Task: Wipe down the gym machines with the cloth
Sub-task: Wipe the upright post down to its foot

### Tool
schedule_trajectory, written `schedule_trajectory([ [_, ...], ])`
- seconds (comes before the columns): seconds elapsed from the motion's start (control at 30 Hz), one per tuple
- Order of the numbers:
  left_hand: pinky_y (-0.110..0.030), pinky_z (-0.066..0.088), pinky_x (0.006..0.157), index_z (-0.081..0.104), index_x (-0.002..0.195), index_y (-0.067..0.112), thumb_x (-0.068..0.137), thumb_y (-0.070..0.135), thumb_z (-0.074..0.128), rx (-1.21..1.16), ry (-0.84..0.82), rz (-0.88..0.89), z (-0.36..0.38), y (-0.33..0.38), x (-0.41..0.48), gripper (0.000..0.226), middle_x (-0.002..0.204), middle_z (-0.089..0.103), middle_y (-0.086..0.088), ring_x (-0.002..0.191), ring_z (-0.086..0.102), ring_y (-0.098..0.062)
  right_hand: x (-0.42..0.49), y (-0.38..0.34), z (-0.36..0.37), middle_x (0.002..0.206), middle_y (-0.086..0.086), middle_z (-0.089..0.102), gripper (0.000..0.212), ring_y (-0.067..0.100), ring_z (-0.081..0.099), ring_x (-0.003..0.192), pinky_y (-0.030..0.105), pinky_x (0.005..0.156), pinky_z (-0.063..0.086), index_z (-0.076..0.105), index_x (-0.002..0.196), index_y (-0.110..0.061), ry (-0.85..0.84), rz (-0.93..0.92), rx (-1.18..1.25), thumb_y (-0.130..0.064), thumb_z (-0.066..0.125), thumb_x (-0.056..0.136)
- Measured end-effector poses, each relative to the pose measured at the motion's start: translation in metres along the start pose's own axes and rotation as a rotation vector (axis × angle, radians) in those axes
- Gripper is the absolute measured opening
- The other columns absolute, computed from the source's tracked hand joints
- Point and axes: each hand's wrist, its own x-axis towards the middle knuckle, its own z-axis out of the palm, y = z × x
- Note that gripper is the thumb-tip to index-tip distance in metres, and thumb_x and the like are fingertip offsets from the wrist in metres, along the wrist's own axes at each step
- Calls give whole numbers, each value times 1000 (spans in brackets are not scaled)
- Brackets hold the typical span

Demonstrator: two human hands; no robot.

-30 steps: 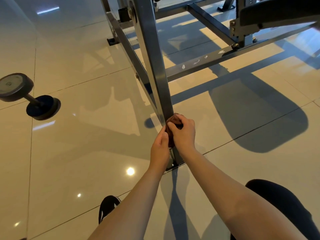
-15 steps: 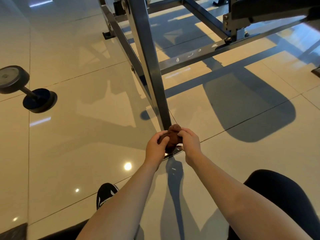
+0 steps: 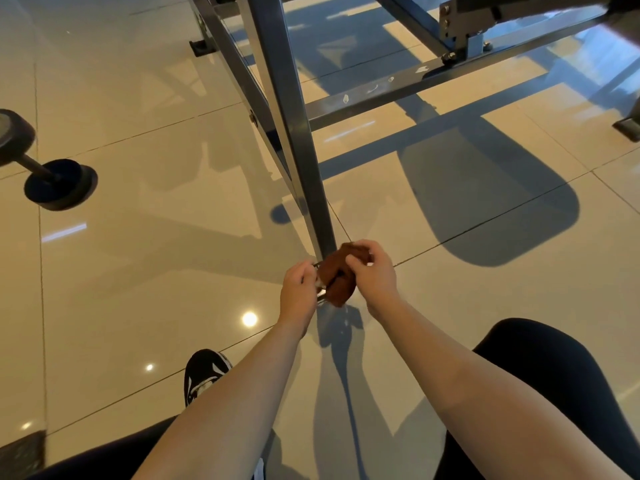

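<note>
We look down along two bare forearms to the foot of a grey square steel post [image 3: 294, 133] of a gym machine, which slants down to a glossy beige tiled floor [image 3: 138, 271]. A crumpled brown cloth [image 3: 337, 278] is bunched around the base of the post, just above the floor and between our hands. Our right hand [image 3: 374, 271] lies over the cloth's upper right side, fingers curled and gripping it. Our left hand [image 3: 298, 287] sits just left of the cloth, fingers curled in and pinching its left edge. The hands are close together with only the cloth between them.

A grey steel crossbar [image 3: 433, 84] with pale chipped marks runs from the post toward the upper right. A black dumbbell [image 3: 59, 183] lies on the floor far to the left, well apart from the hands. A black shoe with white markings [image 3: 204, 374] rests on the floor under our left forearm.
</note>
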Motion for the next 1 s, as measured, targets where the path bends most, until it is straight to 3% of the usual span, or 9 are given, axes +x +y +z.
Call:
schedule_trajectory([
  [0.1,-42,39,117,48,149,26,109,33,37,21,33,-35,-7,2,7,42,152,48,4,138,45,-18,17,-15,-2,124,-3,58,29,21,57,114,29,85,56,55,123,-35,210,-33,-40,-18,61,100],
  [0.23,-41,38,117,48,148,33,109,27,38,-98,-31,-13,-4,14,18,41,149,51,9,140,43,-14,30,-38,24,127,-7,55,33,16,56,114,25,91,54,54,126,-40,19,-214,-58,-25,64,98],
  [0.37,-37,43,110,58,138,36,109,24,35,-152,-101,10,1,28,30,39,126,67,9,124,57,-8,35,-38,48,124,-8,52,36,2,52,104,3,78,41,57,131,-35,2,-264,-155,-24,66,98],
  [0.6,-28,37,114,39,155,27,111,30,32,-102,-113,-33,8,11,22,44,155,44,2,142,41,-16,30,21,43,108,-8,66,26,12,63,104,34,96,55,65,119,-28,59,-28,-223,-16,66,95],
  [0.67,-19,41,105,40,154,28,111,32,34,-107,-81,12,9,14,24,44,151,49,4,138,46,-12,33,7,46,110,-8,66,25,12,62,104,30,93,55,65,120,-29,81,-71,-204,-21,66,96],
  [0.73,-14,45,98,44,151,32,111,31,35,-153,-29,67,9,24,29,41,143,56,9,130,53,-6,33,-17,54,114,-10,61,25,6,59,101,16,87,49,63,122,-32,101,-171,-182,-25,64,98],
  [0.83,-23,47,104,46,149,35,111,32,35,-177,-2,84,6,34,35,40,139,57,13,126,54,-5,32,-22,61,114,-10,56,27,0,56,100,8,82,44,60,125,-35,91,-204,-158,-23,60,101],
  [0.93,-33,42,113,38,153,41,110,36,36,-114,-49,45,3,33,34,43,150,49,8,137,47,-14,31,4,52,108,-7,66,25,11,63,101,35,95,56,68,121,-29,79,-16,-189,-17,62,99],
  [1.0,-35,40,114,35,154,41,109,37,37,-73,-59,33,2,38,32,45,155,45,4,142,43,-21,28,3,50,108,-7,65,28,18,63,107,40,100,55,68,125,-26,83,70,-142,-16,62,99],
])
